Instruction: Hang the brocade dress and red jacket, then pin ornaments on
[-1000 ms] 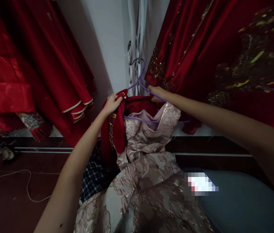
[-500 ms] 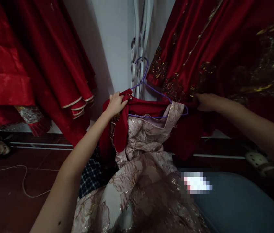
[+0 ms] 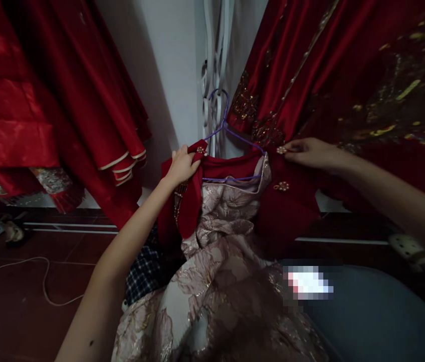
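Observation:
A purple wire hanger (image 3: 223, 120) carries a pale pink brocade dress (image 3: 224, 261) and a dark red velvet jacket (image 3: 291, 211) over it. My left hand (image 3: 183, 164) is closed on the jacket's left front edge, near its collar. My right hand (image 3: 308, 152) pinches the jacket's right front edge by a small gold clasp, holding it over the dress's right shoulder. The dress skirt spreads down toward me over a blue-grey surface (image 3: 370, 311).
Red satin garments hang at the left (image 3: 65, 95), and red ones with gold embroidery hang at the right (image 3: 348, 75). A white wall corner with an ornamental grille (image 3: 212, 55) stands behind. A white cable (image 3: 42, 286) lies on the dark red floor. Checked fabric (image 3: 142, 276) lies below the dress.
My right hand left the hanger's shoulder, moved right and pulled the red jacket's right side across the dress. My left hand kept its hold.

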### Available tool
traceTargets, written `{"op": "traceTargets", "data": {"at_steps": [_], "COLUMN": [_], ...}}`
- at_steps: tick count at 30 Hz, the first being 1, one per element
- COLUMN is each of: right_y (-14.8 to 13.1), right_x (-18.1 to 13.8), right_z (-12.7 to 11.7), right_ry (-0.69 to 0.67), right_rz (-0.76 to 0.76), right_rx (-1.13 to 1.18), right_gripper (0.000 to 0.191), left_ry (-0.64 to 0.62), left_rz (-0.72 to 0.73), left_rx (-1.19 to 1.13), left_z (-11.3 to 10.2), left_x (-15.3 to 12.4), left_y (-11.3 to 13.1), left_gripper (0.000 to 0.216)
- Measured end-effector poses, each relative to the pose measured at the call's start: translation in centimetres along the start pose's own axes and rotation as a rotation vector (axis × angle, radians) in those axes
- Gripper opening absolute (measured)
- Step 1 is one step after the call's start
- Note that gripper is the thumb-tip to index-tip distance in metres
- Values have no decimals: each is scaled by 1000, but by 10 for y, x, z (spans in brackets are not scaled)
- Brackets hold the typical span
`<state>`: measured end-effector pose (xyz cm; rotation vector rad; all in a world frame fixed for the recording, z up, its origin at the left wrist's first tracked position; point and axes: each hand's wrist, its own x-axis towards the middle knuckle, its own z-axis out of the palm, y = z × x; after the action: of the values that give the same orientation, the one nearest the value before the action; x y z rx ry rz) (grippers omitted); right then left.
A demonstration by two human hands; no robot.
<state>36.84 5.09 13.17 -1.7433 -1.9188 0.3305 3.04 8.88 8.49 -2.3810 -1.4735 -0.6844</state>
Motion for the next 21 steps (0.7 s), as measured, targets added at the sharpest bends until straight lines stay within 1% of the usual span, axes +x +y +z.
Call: {"op": "traceTargets", "data": {"at_steps": [1, 2, 3, 4, 5, 7, 9, 10, 12, 14, 15, 17, 18, 19, 21], "right_y": [-7, -16, -27, -39, -52, -77, -96, -101, -100, -90, -84, -73, -70, -69, -68], "right_x": [3, 5, 5, 4, 0, -12, -27, -34, -44, -47, -47, -46, -46, -46, -48], "right_z": [11, 23, 37, 52, 67, 98, 123, 131, 141, 144, 145, 149, 152, 156, 165], "right_ry": [102, 185, 209, 216, 230, 269, 229, 198, 189, 228, 249, 263, 254, 243, 218], "right_rz": [-38, -114, -208, -255, -263, -296, -397, -456, -474, -406, -351, -251, -222, -213, -248], "right_rx": [-86, -167, -201, -194, -180, -186, -178, -122, 54, 274, 383, 570, 643, 704, 784], "right_gripper": [16, 15, 15, 14, 13, 17, 19, 21, 26, 28, 27, 25, 26, 27, 30], "left_ry": [-3, -6, -6, -4, 1, 27, 66, 87, 141, 235, 299, 424, 462, 469, 406], "left_rz": [-8, -20, -37, -55, -72, -101, -115, -115, -106, -120, -141, -194, -206, -192, -103], "left_rx": [10, 21, 33, 41, 44, 30, -23, -66, -170, -282, -343, -481, -559, -634, -736], "left_z": [-1, -2, -2, -2, -2, -1, -1, -1, -2, -1, 2, 12, 20, 30, 50], "left_x": [-2, -4, -5, -7, -7, -7, -6, -6, -8, -15, -21, -37, -46, -55, -70], "left_y": [3, 7, 10, 12, 14, 12, 5, 1, -4, 1, 8, 32, 47, 61, 85], "left_gripper": [29, 29, 29, 29, 28, 27, 26, 25, 22, 21, 23, 30, 34, 37, 41]}}
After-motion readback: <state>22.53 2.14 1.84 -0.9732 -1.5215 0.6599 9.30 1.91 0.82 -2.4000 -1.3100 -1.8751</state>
